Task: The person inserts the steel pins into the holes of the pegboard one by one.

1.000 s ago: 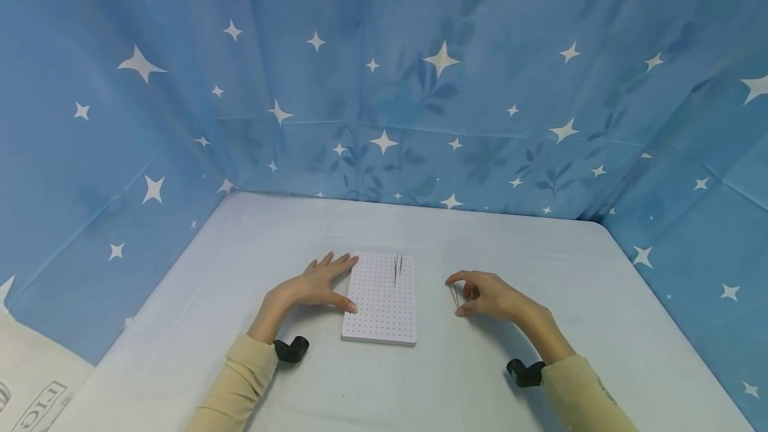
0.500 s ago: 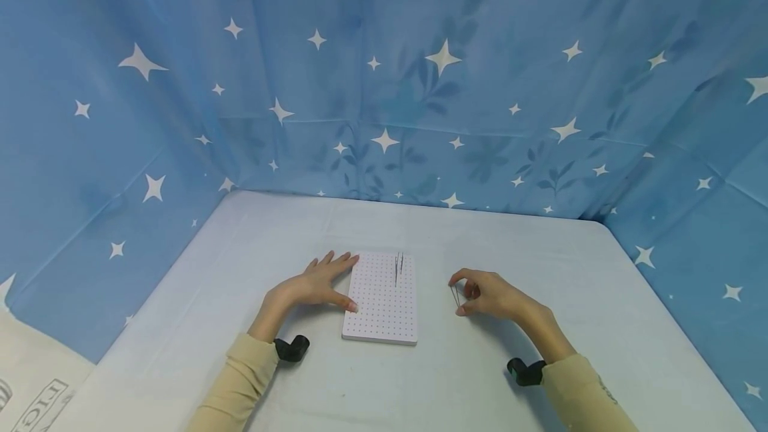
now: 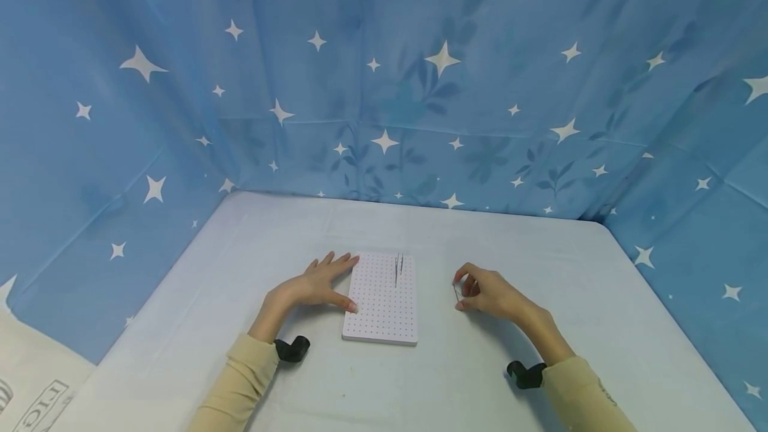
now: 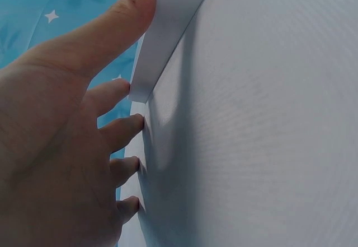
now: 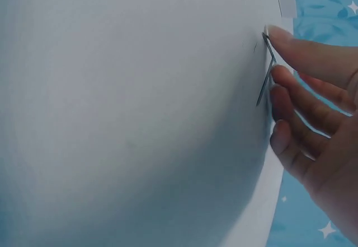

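In the head view a white board with rows of small holes (image 3: 381,319) lies flat on the table. Thin metal pins (image 3: 396,275) stand upright near its far right corner. My left hand (image 3: 309,287) is spread along the board's left side. Its thumb touches the near left edge and the index fingertip meets the far corner. To the right of the board, my right hand (image 3: 489,293) has thumb and index finger at a thin metal pin (image 5: 264,84) just at the tabletop. Two slim metal lengths show there, meeting at an angle; whether they are separate is unclear.
A white table (image 3: 384,392) carries everything. Blue star-patterned curtain (image 3: 384,85) hangs behind it and along both sides. A pale printed cloth (image 3: 36,372) is at the lower left. Black wrist cameras (image 3: 292,350) sit on both wrists.
My right thumb and index finger have drawn closer together, and the two thin lines between them now look like one in the head view. The left hand and board have stayed put.
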`<action>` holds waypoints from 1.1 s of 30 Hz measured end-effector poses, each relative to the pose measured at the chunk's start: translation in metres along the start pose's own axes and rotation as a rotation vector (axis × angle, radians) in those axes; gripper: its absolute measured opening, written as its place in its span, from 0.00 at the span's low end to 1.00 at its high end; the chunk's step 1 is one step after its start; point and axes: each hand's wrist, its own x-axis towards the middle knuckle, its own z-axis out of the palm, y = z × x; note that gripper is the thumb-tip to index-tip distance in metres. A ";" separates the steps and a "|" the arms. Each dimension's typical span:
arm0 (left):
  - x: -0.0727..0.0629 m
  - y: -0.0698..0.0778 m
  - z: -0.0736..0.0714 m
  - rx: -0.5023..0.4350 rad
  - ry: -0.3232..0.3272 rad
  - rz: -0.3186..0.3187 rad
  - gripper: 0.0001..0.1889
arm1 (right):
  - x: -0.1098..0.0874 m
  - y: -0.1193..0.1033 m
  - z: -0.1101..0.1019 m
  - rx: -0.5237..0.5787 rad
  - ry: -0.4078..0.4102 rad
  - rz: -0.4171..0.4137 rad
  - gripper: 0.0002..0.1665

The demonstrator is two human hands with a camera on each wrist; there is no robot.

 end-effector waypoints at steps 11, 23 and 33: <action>0.000 0.001 -0.001 -0.001 -0.005 0.002 0.57 | 0.003 -0.004 -0.001 0.029 0.065 -0.084 0.13; 0.000 -0.002 0.000 0.002 -0.012 0.010 0.57 | 0.009 -0.010 0.003 0.051 0.128 -0.091 0.10; 0.001 -0.002 0.001 0.005 -0.002 0.004 0.58 | 0.016 -0.023 0.008 0.079 0.170 -0.072 0.06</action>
